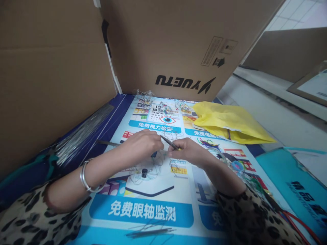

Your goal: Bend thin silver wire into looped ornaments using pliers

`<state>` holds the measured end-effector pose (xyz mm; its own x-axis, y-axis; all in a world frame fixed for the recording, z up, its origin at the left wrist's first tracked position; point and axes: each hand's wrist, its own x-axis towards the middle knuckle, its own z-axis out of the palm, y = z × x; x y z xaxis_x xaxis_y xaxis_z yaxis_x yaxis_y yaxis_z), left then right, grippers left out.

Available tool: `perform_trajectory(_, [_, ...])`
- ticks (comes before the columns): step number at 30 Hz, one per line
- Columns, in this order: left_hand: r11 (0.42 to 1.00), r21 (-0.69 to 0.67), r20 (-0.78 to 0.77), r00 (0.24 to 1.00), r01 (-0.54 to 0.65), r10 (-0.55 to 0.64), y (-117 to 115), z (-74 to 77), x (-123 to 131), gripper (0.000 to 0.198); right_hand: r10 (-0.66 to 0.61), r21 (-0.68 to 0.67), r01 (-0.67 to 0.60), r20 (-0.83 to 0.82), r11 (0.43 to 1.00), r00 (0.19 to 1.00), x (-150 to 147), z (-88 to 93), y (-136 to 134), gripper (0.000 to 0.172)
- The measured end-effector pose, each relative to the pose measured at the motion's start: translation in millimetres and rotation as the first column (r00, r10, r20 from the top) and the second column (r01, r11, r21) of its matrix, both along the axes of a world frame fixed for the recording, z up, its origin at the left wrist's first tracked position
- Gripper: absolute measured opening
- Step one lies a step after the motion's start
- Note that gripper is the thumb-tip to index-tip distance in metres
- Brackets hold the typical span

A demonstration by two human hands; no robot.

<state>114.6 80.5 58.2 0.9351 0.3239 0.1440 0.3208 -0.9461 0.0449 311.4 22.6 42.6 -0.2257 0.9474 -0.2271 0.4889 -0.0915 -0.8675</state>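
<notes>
My left hand (150, 141) is closed, its fingers pinched on thin wire; what lies inside the fingers is mostly hidden. Loops of the thin wire (158, 163) show just below that hand. In my right hand (186, 150) is a pair of slim-jawed pliers (170, 142), the dark tapered jaws pointing at the left fingertips. Its handles are mostly covered by the fingers. Under the hands, a small dark piece (144, 173) sits among more wire loops on the printed sheet (158, 187).
Straight wires (84, 131) lie bundled at left, with dark short wires (150, 232) at the front. A yellow bag (230, 120) rests at back right beside a teal packet (301, 183). A cardboard box (166, 44) walls off the back and left. Tangled wires (176, 105) lie near it.
</notes>
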Motion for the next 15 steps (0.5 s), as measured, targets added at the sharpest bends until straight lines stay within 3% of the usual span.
perform_trajectory(6, [0.985,0.169,0.007,0.999,0.039,-0.041,-11,1.3,4,0.009,0.011,-0.010,-0.011,-0.015,1.000,1.000,-1,-0.9,0,0.005])
perform_trajectory(15, [0.972,0.231,-0.038,0.998,-0.037,0.047,-22,-3.4,7,0.009,-0.064,0.074,0.064,0.002,0.995,0.998,-3,-9.9,1,0.008])
